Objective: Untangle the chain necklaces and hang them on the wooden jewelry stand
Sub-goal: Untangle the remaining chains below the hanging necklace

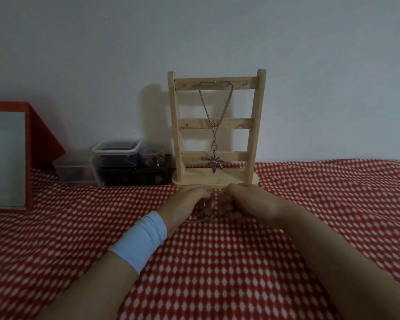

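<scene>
Gripping a tangled chain (206, 218) between them, left hand (183, 204) and right hand (247, 202) curl fingers round it over red patterned cloth (217, 273). Just beyond both hands: wooden stand (236, 124), leaf-pendant necklace (215, 161) hung from its top rail.

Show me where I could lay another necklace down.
Right of the wooden stand the red cloth lies bare, and so does the stretch between the red-framed board and the wristband. Crowded: the plastic boxes left of the stand, and just before its base.

A dim, plain white wall (102, 42) stands behind a red-and-white patterned cloth (217, 262).
</scene>
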Tool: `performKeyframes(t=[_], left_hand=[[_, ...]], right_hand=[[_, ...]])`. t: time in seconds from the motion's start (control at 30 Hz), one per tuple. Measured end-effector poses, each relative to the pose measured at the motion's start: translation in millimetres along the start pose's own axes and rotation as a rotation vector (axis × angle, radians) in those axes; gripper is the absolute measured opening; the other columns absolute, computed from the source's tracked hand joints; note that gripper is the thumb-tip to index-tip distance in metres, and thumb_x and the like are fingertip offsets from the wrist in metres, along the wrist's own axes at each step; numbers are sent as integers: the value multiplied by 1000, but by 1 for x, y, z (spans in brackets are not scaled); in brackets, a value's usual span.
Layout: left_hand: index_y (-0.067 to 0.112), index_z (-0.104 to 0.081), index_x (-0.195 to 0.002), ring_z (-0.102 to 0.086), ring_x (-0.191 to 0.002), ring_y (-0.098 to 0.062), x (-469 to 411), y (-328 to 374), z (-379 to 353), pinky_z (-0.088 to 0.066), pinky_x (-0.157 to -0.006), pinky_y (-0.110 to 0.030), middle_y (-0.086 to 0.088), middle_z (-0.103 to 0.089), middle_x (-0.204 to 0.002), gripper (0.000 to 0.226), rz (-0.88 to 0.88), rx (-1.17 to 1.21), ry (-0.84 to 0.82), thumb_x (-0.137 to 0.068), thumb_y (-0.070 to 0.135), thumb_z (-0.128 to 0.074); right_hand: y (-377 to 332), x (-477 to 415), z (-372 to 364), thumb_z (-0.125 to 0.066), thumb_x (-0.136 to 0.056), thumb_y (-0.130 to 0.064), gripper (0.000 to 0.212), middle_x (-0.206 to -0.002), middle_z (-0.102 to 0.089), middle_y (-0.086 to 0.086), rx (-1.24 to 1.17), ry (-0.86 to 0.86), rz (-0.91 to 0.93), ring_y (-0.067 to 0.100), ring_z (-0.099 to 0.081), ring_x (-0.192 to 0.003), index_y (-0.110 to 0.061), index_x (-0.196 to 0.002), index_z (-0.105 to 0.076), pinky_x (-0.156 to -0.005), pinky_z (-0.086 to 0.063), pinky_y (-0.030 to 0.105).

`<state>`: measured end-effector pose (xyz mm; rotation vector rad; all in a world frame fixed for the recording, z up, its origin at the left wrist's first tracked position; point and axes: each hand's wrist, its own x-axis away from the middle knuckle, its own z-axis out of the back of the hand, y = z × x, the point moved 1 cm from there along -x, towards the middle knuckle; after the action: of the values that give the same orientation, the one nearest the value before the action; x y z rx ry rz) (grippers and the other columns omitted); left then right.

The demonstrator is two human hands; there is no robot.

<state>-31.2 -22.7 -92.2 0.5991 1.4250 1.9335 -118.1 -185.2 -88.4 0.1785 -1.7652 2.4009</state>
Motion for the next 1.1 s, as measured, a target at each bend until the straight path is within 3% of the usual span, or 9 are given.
performKeyframes(t=[0.1,0.23,0.37,0.57,0.67,0.77,0.87,1.0,1.1], left_hand=[[14,-62,-73,-56,-66,-12,1,0,0,-46,-77,-28,4,-59,-62,27,-10,-39,21,-97,20,-51],[15,-66,-89,-52,-55,-1,-2,-2,-7,-44,-60,-16,15,-56,-57,12,-75,-77,55,-96,19,-57],[13,-65,-92,-63,-64,-4,-2,-2,-10,-51,-66,-16,9,-63,-63,12,-113,-80,115,-97,17,-56],[22,-65,-93,-65,-82,-4,-2,-9,-2,-51,-77,-17,6,-69,-86,5,-125,-223,137,-95,21,-60],[25,-60,-96,-61,-88,-8,-7,-7,-9,-50,-80,-20,3,-64,-92,7,-204,-344,231,-93,19,-62],[30,-59,-88,-55,-93,-2,-6,-2,-18,-46,-82,-15,12,-57,-101,18,-332,-556,230,-89,13,-64],[31,-71,-77,-49,-100,-1,-1,-4,-22,-45,-85,-21,18,-53,-103,20,-408,-772,182,-90,18,-63],[31,-75,-98,-44,-103,-2,3,-11,-30,-47,-86,-28,16,-52,-107,22,-370,-884,120,-92,35,-55],[24,-74,-99,-48,-101,-8,-2,-8,-36,-48,-84,-32,9,-54,-105,31,-313,-926,169,-96,42,-49]], right_hand=[[0,3,8,-45,-104,-34,43,-82,-66,3,-62,86,48,19,-58,-77,-22,-66,-61,-76,-47,34],[5,6,14,-45,-102,-31,38,-80,-68,11,-387,-67,23,26,-66,-81,-17,-66,-49,-81,-48,38],[7,11,23,-54,-100,-36,37,-65,-58,7,-223,-45,20,21,-56,-62,-18,-67,-57,-67,-41,36],[-4,24,22,-64,-97,-34,33,-60,-65,0,151,-25,-46,10,-52,-49,-14,-70,-67,-50,-41,22],[-3,21,24,-67,-96,-33,25,-69,-71,5,252,72,-73,11,-56,-49,-15,-78,-73,-46,-42,20],[-1,19,27,-68,-96,-27,14,-76,-74,6,337,117,-86,11,-59,-52,-15,-97,-75,-44,-43,19],[1,19,27,-66,-97,-18,8,-71,-74,0,389,157,-90,12,-62,-51,-17,-104,-69,-45,-46,20],[-1,17,25,-59,-97,-5,8,-74,-74,5,372,247,65,18,-67,-62,-10,-100,-64,-65,-59,37],[-1,17,25,-55,-98,1,9,-72,-71,10,164,300,158,12,-64,-59,-5,-98,-61,-53,-50,23]])
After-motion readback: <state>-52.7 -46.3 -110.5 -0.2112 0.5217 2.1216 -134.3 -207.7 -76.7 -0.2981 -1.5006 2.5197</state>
